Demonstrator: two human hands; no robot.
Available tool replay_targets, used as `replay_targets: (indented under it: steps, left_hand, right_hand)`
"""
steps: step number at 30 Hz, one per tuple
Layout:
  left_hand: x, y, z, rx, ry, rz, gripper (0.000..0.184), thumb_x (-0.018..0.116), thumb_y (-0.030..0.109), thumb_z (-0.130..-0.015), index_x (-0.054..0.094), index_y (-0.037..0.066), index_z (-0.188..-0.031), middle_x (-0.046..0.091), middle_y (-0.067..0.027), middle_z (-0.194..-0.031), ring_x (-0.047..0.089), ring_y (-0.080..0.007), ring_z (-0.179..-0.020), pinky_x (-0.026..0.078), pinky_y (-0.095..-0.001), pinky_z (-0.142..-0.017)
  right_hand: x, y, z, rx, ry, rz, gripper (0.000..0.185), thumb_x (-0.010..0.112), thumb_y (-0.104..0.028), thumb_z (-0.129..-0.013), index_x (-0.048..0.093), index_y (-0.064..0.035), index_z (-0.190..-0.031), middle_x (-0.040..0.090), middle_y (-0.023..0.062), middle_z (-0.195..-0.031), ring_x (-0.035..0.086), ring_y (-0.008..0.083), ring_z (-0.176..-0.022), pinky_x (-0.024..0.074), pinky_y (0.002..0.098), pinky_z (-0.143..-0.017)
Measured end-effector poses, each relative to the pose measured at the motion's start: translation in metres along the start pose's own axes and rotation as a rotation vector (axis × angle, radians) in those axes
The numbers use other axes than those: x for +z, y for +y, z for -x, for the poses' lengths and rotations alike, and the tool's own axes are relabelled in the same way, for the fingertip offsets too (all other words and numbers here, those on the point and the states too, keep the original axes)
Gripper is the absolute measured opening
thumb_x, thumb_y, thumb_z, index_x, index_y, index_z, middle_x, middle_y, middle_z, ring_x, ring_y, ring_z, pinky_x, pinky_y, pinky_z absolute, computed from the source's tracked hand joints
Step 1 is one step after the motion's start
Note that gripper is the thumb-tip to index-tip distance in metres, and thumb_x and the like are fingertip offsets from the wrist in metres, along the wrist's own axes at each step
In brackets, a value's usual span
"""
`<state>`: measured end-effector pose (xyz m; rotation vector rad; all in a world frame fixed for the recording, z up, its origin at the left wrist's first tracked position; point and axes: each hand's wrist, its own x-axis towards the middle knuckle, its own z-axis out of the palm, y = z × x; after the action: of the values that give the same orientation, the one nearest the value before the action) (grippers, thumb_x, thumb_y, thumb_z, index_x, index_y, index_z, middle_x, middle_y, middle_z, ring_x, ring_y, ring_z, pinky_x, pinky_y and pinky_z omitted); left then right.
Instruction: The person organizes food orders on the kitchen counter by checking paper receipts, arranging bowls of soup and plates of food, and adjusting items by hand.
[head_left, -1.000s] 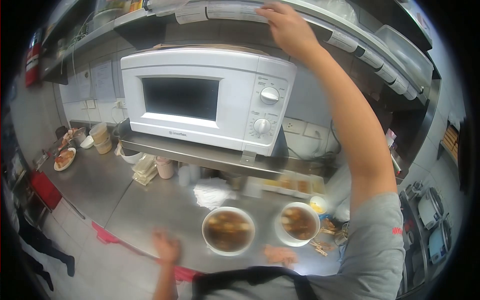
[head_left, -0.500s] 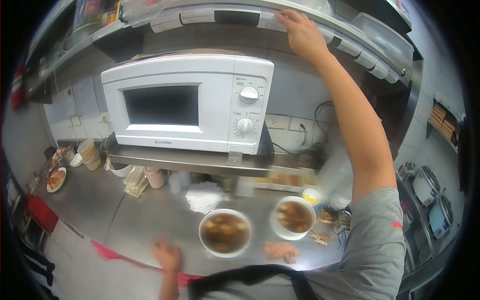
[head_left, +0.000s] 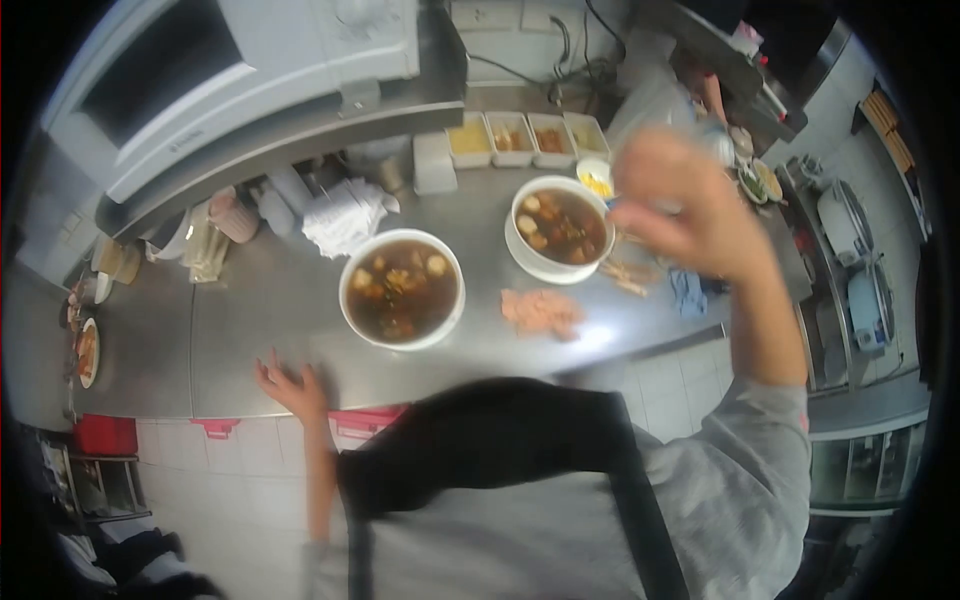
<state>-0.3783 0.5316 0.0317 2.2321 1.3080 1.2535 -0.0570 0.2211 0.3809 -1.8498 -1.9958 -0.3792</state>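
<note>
Near the front edge of the steel counter, my left hand rests with its fingers spread and nothing in it. My right hand, blurred by motion, is raised over the right side of the counter; whether it holds anything is unclear. A white bowl of brown soup stands in the middle. Another soup bowl sits on a white plate just left of my right hand. An orange cloth lies between the bowls and the front edge. Crumpled white paper is behind the first bowl.
A white microwave stands on a raised shelf at the upper left. Behind the bowls are food containers and a small yellow-filled bowl. Clothespins and a blue cloth lie at the right. A plate of food is far left.
The view has tilted down toward the counter. My right hand has left the paper slips on the upper shelf and come down near the right bowl. My left hand remains by the counter's front edge.
</note>
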Motion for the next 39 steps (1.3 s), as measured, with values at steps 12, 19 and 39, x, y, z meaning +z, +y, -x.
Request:
replay_targets:
  steps: [12, 19, 39]
  left_hand:
    - [-0.019, 0.063, 0.111, 0.073, -0.149, 0.031, 0.056, 0.064, 0.012, -0.076, 0.045, 0.009, -0.129, 0.026, -0.0207, -0.138, 0.029, -0.0384, -0.126, 0.031, -0.0442, -0.1]
    - [0.001, 0.13, 0.231, -0.14, -0.278, 0.187, 0.077, 0.069, 0.001, -0.067, 0.036, 0.011, -0.135, 0.025, -0.0184, -0.139, 0.032, -0.0357, -0.125, 0.039, -0.0436, -0.097]
    - [0.138, 0.223, 0.3, 0.317, -0.699, 0.093, 0.027, 0.058, 0.009, -0.08, 0.055, 0.003, -0.106, 0.056, -0.0178, -0.112, 0.049, -0.0351, -0.11, 0.039, -0.0432, -0.094]
  right_hand:
    - [0.288, 0.026, 0.16, 0.687, -0.125, 0.006, 0.023, 0.059, -0.016, -0.075, 0.056, -0.0088, -0.097, 0.057, 0.0124, -0.098, 0.058, 0.0315, -0.088, 0.0478, 0.0433, -0.067]
    - [0.264, 0.03, 0.173, 0.421, -0.168, -0.168, 0.048, 0.059, -0.018, -0.081, 0.046, -0.0088, -0.126, 0.055, 0.0139, -0.111, 0.056, 0.0339, -0.097, 0.0468, 0.04, -0.08]
    - [0.203, 0.118, 0.361, 0.415, 0.227, -0.215, 0.023, 0.065, -0.008, -0.076, 0.062, -0.0064, -0.098, 0.059, 0.0133, -0.104, 0.054, 0.0311, -0.096, 0.0437, 0.0377, -0.083]
